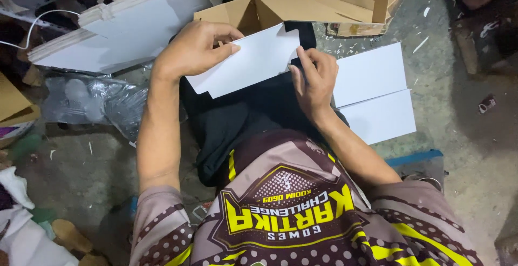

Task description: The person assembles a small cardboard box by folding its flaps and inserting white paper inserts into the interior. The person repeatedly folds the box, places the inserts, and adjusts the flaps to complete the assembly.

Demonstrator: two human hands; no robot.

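- Left hand (191, 47) closed on the upper left edge of a flat white card panel (245, 61), thumb on the near face, fingers curled over the top.
- Right hand (314, 79) pinching the panel's right end, fingertips (295, 71) pressed on its lower right corner.
- Panel held above the lap, tilted, left end lower than right, over dark trousers (243, 115).
- Just behind the panel, an open brown cardboard box (302, 7) with flaps spread; looks to be touching the panel's top edge, though hard to tell from this angle.
- To the right of the right hand, two more white panels (372, 93) lying flat on the grey floor (458, 125), side by side and touching.
- To the upper left, a leaning stack of white sheets (129, 23), well apart from the hands.
- Beneath that stack, a crumpled clear plastic bag (97, 101) on the floor, near the left forearm.
- Lower in view, a patterned brown and yellow jersey (291, 212).
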